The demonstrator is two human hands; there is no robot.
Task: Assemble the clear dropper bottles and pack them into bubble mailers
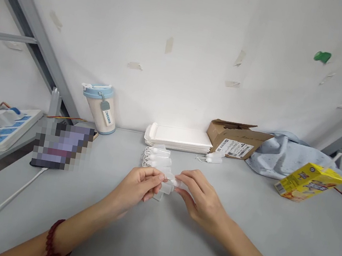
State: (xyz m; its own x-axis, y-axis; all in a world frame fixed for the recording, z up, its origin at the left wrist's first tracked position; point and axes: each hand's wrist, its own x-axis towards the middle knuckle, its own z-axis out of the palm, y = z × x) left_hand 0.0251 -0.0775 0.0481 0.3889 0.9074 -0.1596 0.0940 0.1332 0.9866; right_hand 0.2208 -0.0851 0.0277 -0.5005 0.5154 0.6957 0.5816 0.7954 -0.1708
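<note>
In the middle of the grey desk [147, 233], my left hand [140, 186] pinches one end of a small white plastic piece [175, 182], which looks like a little bottle or tag with a cord. The fingertips of my right hand [203, 197] close on its other end. Just behind and below my hands, several similar translucent white pieces [160, 161] with thin looped cords lie in a row, partly hidden by my left hand. A few more such pieces [213, 158] lie beyond my right hand.
Toward the wall stand a stack of white padded envelopes [182, 138], an opened cardboard box [237, 141] and a blue-lidded cup [100, 109]. Blue cloth [287, 158] and a yellow carton [307, 183] are at right. At left are a phone [64, 147], its cable [3, 207] and a power strip [5, 135].
</note>
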